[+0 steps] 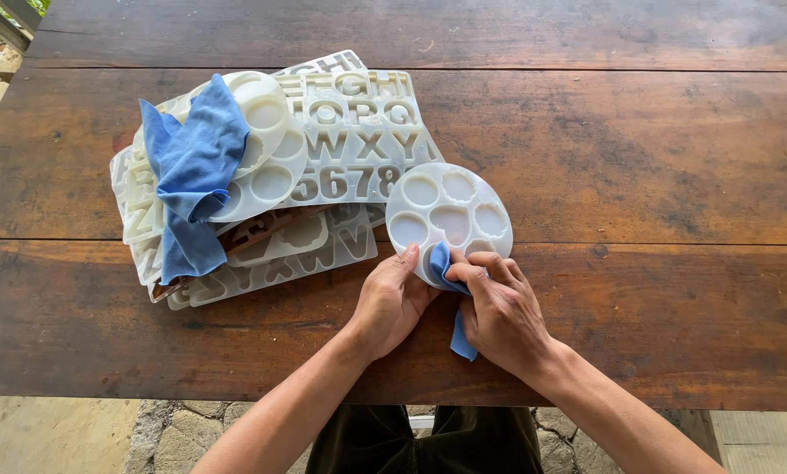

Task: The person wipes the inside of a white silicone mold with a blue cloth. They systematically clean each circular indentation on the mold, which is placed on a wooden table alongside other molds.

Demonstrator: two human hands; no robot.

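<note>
Round white mould (449, 211) with seven shallow cavities, lying just right of centre frame on the dark wooden worktop (657, 158). The left hand (392, 303) pinches its near rim, fingers closed on the edge; the right hand (499, 307) is clamped on a small blue cloth (446, 274) pressed against the same rim. The mould looks like thin, flexible silicone: probably light, soft and likely to bend, so best gripped at the rim with the worktop supporting it. At upper left, a pile of letter moulds (350, 132) carries a second blue cloth (192, 167).
</note>
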